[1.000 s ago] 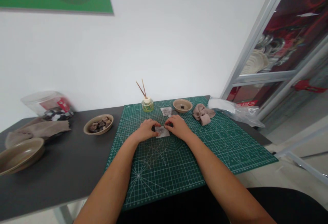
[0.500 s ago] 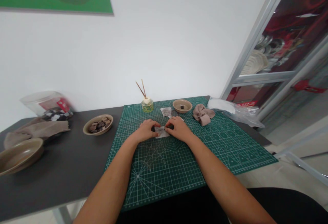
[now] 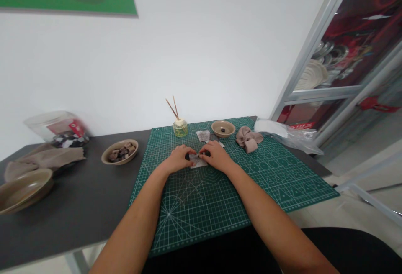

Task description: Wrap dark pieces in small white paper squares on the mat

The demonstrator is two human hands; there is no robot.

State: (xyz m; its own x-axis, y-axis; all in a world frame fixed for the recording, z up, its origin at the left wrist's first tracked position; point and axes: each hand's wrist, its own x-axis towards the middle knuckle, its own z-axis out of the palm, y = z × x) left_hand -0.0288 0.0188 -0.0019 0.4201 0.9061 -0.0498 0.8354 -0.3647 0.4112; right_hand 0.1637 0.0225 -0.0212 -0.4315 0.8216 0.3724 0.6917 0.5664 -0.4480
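Note:
Both hands are at a small whitish wrapper with grey print [image 3: 198, 164], lying on the green cutting mat [image 3: 201, 224]. My left hand [image 3: 179, 159] is closed, thumb and fingertips pinching the wrapper's left side. From the other side, my right hand [image 3: 216, 157] pinches its right upper part, fingers curled. Something small and dark may be between the fingertips, but they hide it. Beyond the hands, another printed wrapper [image 3: 203, 135] lies flat, with more paper partly hidden behind my right hand. A beige bowl [image 3: 223, 134] holding one small dark piece stands behind them.
A reed diffuser [image 3: 180, 127] stands at the mat's back edge. Right of the bowl lies a crumpled brown cloth [image 3: 248, 138], then a clear plastic bag [image 3: 289, 136]. To the left are a bowl of brown cubes [image 3: 120, 152], a larger bowl [image 3: 27, 190], a cloth [image 3: 47, 159] and a clear jar [image 3: 52, 125].
My right fingertips have shifted slightly left along the wrapper, closer to my left fingertips. My left hand stays almost in place. The view has moved very slightly.

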